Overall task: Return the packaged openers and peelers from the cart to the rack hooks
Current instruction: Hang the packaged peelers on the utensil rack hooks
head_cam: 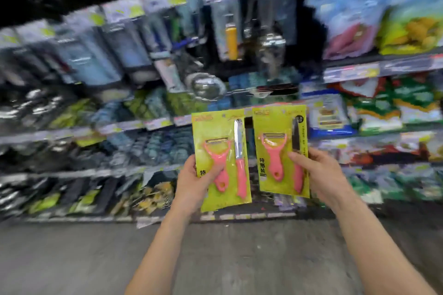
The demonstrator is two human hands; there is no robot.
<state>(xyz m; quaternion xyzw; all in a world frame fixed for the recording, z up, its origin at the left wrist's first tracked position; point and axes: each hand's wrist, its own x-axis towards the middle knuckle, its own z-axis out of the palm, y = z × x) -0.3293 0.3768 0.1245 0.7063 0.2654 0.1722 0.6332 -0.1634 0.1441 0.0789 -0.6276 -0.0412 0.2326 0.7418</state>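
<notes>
Frankly, the hanging rack (119, 55) in the upper left is blurred, so we might miss a hook and drop a card. Left of centre, our left hand (194, 182) grips the first peeler pack (221, 151), thumb across its front. Right of centre, the second peeler pack (279, 146) sits pinched in our right hand (318, 175). We count two packs, two hands.

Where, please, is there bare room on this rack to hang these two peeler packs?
A dark gap shows between the steel utensils and the blue bags. Left of it, hanging packs sit crowded; blur hides any free hook.
</notes>
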